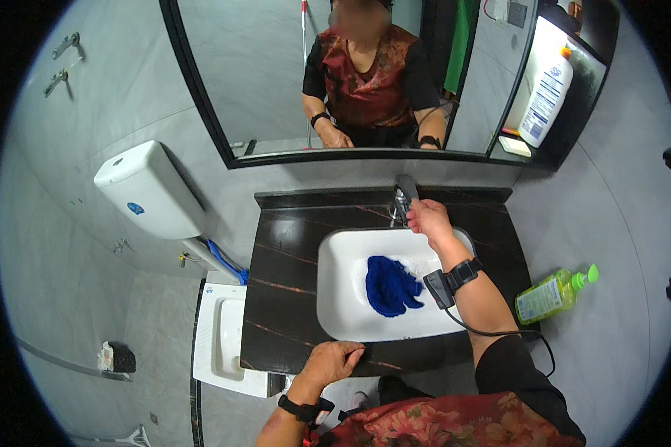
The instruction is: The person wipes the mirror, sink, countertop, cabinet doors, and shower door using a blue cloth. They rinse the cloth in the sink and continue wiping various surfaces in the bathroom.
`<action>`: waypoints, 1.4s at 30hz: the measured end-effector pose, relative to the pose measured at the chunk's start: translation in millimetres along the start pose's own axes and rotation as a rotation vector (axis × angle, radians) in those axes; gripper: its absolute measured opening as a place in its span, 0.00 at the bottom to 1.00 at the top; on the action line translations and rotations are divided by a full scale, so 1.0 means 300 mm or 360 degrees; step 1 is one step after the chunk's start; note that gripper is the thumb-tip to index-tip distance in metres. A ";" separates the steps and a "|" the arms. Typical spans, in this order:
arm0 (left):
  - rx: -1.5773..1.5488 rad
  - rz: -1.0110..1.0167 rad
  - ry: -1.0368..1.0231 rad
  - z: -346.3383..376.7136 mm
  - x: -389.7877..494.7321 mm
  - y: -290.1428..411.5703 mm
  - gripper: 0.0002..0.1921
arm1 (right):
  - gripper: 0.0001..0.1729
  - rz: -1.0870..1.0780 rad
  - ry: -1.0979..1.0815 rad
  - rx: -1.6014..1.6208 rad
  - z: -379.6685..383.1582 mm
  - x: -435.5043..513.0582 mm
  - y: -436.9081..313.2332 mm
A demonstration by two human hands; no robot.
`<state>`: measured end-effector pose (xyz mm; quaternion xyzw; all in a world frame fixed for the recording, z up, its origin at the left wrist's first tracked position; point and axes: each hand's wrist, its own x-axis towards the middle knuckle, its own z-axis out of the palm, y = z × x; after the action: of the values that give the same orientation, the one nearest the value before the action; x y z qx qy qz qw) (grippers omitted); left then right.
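My right hand (429, 220) grips the lever of a grey-and-chrome faucet (406, 190) behind the sink. Below that arm, a dark blue cloth (390, 286) lies crumpled and wet in the white basin (338, 313), with a little foam or water around it. Whether water runs from the spout is hidden by the hand. My left hand (335, 360) rests at the front edge of the black stone countertop (282, 302), its fingers curled with nothing visible in them.
A green pump bottle (548, 299) stands at the counter's right side. Above, a mirror (246, 72) adjoins a shelf holding a white bottle (547, 100) and a soap bar (514, 146). At left are a toilet cistern (151, 193), a squat toilet (218, 366) and a blue brush (223, 260). A cable hangs from my right wrist device.
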<state>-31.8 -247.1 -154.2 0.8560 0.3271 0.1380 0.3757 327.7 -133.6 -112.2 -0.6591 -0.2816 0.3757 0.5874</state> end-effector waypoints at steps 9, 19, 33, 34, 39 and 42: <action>0.0440 -0.0265 -0.0577 -0.017 0.388 0.015 0.28 | 0.13 0.0154 -0.0394 0.0474 -0.046 0.084 -0.083; 0.0404 -0.0773 -0.0266 0.331 0.782 -0.148 0.34 | 0.07 0.0638 -0.0097 0.0031 -0.219 -0.096 0.370; 0.0503 -0.0821 -0.0502 0.514 0.828 -0.219 0.25 | 0.38 0.1271 -0.0305 0.0027 -0.261 -0.172 0.606; 0.0422 -0.0642 -0.0762 0.530 0.835 -0.211 0.27 | 0.38 0.1266 -0.0369 0.0075 -0.260 -0.173 0.610; -0.0295 -0.0313 -0.0586 0.487 0.849 -0.068 0.31 | 0.44 0.1429 -0.0330 0.0646 -0.306 -0.137 0.696; -0.0287 0.0213 -0.0379 0.456 0.800 0.119 0.23 | 0.46 0.0397 -0.0919 0.0236 -0.319 -0.163 0.756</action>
<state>229.9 -181.5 -223.2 0.8490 0.2088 0.0890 0.4772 363.6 -261.5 -325.3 -0.5101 -0.3255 0.6359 0.4790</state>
